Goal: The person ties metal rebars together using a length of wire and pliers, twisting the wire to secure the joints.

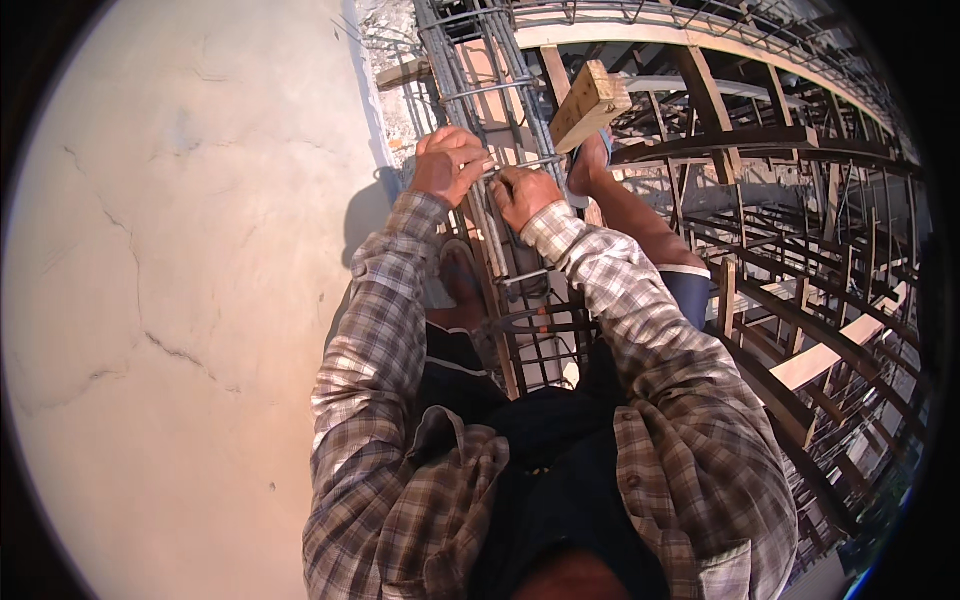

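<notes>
A long cage of steel reinforcing bars [487, 225] runs away from me between my legs, with thin bar stirrups [490, 88] across it. My left hand [447, 165] is closed at the cage's left side, fingers bent toward a crossing stirrup. Just right of it, my right hand [525, 196] is closed too, thumb and fingertips pressed together by the same crossing. What either hand pinches is too small or hidden to make out. Nearer my body, a pair of pliers or nippers with orange on the handles [545, 320] lies across the bars.
A cracked plastered wall [180, 250] rises along my left. A squared timber [592, 105] juts up beyond my right foot. To the right, timber props and beams [790, 330] form an open framework over a drop. More bars [660, 15] run along the far formwork.
</notes>
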Tool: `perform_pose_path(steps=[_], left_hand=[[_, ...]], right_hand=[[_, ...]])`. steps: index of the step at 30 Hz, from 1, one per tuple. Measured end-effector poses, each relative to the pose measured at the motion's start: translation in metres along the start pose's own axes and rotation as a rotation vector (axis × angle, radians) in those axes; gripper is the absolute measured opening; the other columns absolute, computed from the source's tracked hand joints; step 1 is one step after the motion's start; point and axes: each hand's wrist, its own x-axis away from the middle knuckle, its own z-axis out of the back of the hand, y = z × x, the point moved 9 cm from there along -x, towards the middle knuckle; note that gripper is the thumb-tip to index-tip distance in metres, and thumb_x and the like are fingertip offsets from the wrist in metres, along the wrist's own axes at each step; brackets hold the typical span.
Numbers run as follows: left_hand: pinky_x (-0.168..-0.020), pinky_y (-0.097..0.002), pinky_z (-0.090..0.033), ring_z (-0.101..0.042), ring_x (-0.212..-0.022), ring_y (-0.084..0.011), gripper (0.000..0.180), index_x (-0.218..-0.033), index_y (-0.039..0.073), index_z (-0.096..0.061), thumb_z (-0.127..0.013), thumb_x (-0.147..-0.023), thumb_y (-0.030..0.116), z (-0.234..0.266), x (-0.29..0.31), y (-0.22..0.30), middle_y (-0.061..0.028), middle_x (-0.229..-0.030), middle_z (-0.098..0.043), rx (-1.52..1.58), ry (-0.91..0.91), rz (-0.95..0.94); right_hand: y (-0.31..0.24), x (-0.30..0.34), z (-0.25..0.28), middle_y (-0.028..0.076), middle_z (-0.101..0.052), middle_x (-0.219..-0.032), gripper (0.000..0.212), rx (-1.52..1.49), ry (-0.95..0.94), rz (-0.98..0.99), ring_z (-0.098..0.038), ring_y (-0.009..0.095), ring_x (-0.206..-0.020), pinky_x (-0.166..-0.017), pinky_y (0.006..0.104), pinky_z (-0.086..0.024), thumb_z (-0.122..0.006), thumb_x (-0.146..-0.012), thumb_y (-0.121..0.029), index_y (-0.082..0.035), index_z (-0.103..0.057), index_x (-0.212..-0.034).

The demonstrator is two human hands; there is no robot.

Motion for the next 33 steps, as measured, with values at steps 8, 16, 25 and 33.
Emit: perform_pose_path(steps=[8,16,25,33], left_hand=[[-0.105,-0.045,-0.03,-0.043,-0.121,-0.0284,0.014,-0.092,0.016,-0.076,-0.073,-0.08,0.021,0.002,-0.007,-0.004,-0.0012,-0.126,-0.055,-0.025,-0.03,0.054],[-0.07,-0.0263,-0.055,-0.066,-0.075,-0.0152,0.019,-0.095,-0.006,-0.068,-0.064,-0.091,0.012,0.009,0.096,-0.045,-0.009,-0.084,-0.07,1.073,0.669,0.749],[-0.071,-0.0273,-0.053,-0.065,-0.078,-0.0177,0.017,-0.097,-0.004,-0.068,-0.065,-0.089,0.011,-0.004,0.034,0.001,-0.0113,-0.089,-0.069,0.543,0.205,0.454],[-0.105,-0.0406,-0.032,-0.054,-0.114,-0.0218,0.017,-0.087,0.008,-0.074,-0.071,-0.081,0.024,-0.03,-0.059,0.006,-0.0012,-0.104,-0.067,-0.137,-0.354,0.019]], right_hand=[[0.019,0.003,0.001,0.021,-0.068,-0.089,0.023,0.009,-0.088,-0.177,-0.065,0.039,-0.086,-0.078,0.0464,-0.052,-0.06,-0.083,-0.022,-0.006,-0.067,-0.097],[0.022,0.001,-0.009,0.023,-0.068,-0.091,0.024,0.132,-0.129,-0.285,-0.065,0.04,-0.09,-0.081,0.0476,-0.052,-0.061,-0.084,-0.023,-0.004,-0.066,-0.097],[0.005,0.003,0.001,0.024,-0.065,-0.075,0.021,0.021,0.058,-0.154,-0.064,0.042,-0.075,-0.068,0.0506,-0.052,-0.062,-0.083,-0.024,-0.003,-0.064,-0.085],[-0.025,0.019,0.013,0.023,-0.066,-0.083,0.037,-0.089,0.221,0.096,-0.065,0.041,-0.076,-0.069,0.0488,-0.052,-0.06,-0.084,-0.017,-0.006,-0.057,-0.119]])
